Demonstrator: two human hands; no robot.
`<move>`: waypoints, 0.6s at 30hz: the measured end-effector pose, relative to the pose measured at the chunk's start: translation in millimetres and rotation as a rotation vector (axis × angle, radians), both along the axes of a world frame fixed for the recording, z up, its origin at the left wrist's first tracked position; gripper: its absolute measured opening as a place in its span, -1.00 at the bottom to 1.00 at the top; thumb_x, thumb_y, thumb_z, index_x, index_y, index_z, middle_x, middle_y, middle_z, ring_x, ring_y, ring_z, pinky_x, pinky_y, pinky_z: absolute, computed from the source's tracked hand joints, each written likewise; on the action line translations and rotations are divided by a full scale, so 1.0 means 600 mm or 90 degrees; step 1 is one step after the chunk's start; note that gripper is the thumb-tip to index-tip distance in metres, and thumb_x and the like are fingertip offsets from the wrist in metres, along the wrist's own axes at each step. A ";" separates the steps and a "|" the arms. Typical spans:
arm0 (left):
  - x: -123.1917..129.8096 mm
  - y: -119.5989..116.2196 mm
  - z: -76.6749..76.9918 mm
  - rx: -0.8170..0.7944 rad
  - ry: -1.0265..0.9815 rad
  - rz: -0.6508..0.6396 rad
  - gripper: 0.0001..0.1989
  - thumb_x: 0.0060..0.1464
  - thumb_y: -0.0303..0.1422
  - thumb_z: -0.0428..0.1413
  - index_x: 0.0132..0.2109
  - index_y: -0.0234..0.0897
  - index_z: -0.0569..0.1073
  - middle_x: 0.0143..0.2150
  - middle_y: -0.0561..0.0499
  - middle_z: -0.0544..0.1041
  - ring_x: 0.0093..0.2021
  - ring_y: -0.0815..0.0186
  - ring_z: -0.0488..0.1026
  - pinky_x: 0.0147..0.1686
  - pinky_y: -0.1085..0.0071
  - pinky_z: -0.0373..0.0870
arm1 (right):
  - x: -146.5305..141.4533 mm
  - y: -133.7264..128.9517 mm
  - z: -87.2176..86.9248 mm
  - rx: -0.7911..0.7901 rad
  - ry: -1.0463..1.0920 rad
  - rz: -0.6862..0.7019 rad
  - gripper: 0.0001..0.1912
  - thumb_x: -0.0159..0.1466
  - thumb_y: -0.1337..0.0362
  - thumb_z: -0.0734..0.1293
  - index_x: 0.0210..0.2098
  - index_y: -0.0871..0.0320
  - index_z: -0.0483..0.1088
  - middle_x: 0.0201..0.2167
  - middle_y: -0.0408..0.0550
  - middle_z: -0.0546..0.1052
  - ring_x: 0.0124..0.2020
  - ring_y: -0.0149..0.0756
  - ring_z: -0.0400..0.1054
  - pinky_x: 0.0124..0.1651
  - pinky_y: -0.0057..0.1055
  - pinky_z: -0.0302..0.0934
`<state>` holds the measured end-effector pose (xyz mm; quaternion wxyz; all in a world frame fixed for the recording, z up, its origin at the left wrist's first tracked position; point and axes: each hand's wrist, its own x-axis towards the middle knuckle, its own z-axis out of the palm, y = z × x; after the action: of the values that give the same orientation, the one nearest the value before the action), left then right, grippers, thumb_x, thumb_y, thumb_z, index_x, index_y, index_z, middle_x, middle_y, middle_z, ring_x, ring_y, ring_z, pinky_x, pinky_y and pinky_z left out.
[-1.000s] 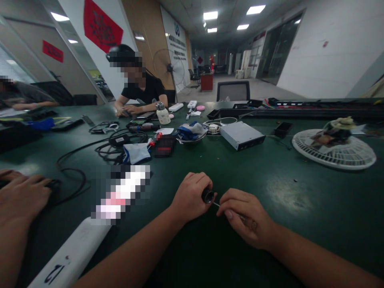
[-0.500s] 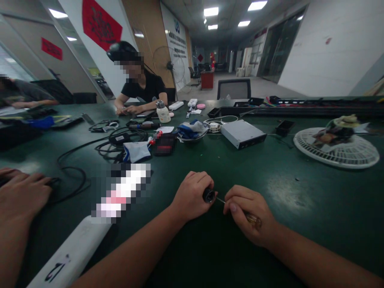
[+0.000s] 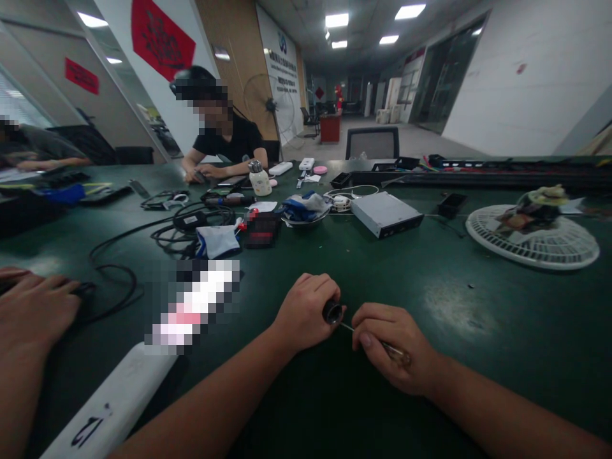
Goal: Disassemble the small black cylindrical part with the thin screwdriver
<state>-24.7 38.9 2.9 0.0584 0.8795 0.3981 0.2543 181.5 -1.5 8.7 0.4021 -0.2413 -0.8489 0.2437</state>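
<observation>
My left hand is closed around a small black cylindrical part, whose round hollow end faces right. In my right hand is a screwdriver with a clear amber handle, the fingers wrapped round it. Its thin metal shaft points left and reaches the lower edge of the black part, near my left fingertips. Whether the tip touches the part or sits inside it, I cannot tell. Both hands are just above the dark green table.
Another person's hand rests at the far left, near a black cable. A long white object lies beside my left forearm. Farther back are a grey drive box, a white fan grille, a bowl with cloth and a seated person.
My right hand has shifted slightly left and down with the screwdriver, bringing its tip to the lower edge of the black part. My left hand has stayed in place.
</observation>
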 end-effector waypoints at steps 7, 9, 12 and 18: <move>0.000 0.000 -0.001 -0.007 -0.002 0.000 -0.86 0.10 -0.39 0.13 -0.31 -0.21 0.27 -0.31 0.04 0.42 -0.30 0.27 0.35 -0.25 0.31 0.22 | 0.001 0.001 -0.002 -0.005 0.012 -0.005 -0.77 0.38 0.39 0.17 -0.32 0.16 0.42 -0.35 -0.02 0.48 -0.33 -0.29 0.38 -0.25 -0.35 0.24; 0.000 0.000 -0.001 -0.007 -0.002 -0.002 -0.85 0.09 -0.39 0.14 -0.31 -0.21 0.27 -0.31 0.05 0.42 -0.31 0.28 0.34 -0.26 0.32 0.21 | 0.002 0.002 -0.004 -0.007 -0.005 0.014 -0.77 0.38 0.38 0.17 -0.35 0.16 0.41 -0.37 -0.04 0.47 -0.36 -0.30 0.37 -0.28 -0.35 0.22; 0.000 0.001 -0.001 -0.010 0.001 -0.004 -0.85 0.09 -0.39 0.15 -0.30 -0.22 0.28 -0.31 0.06 0.41 -0.31 0.28 0.33 -0.27 0.33 0.20 | 0.002 0.002 -0.005 0.002 0.030 -0.040 -0.74 0.39 0.39 0.17 -0.40 0.17 0.38 -0.44 -0.07 0.43 -0.42 -0.33 0.33 -0.34 -0.37 0.17; -0.001 0.001 -0.002 -0.015 -0.002 -0.008 -0.85 0.09 -0.40 0.15 -0.31 -0.22 0.28 -0.31 0.06 0.40 -0.32 0.30 0.31 -0.28 0.34 0.20 | -0.001 0.001 0.001 -0.023 0.037 0.012 -0.74 0.39 0.39 0.17 -0.37 0.19 0.41 -0.38 -0.03 0.46 -0.35 -0.33 0.37 -0.28 -0.39 0.20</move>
<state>-25.0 39.3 1.5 0.0705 0.8808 0.3956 0.2505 181.2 -0.8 9.4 0.4197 -0.2331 -0.8348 0.2697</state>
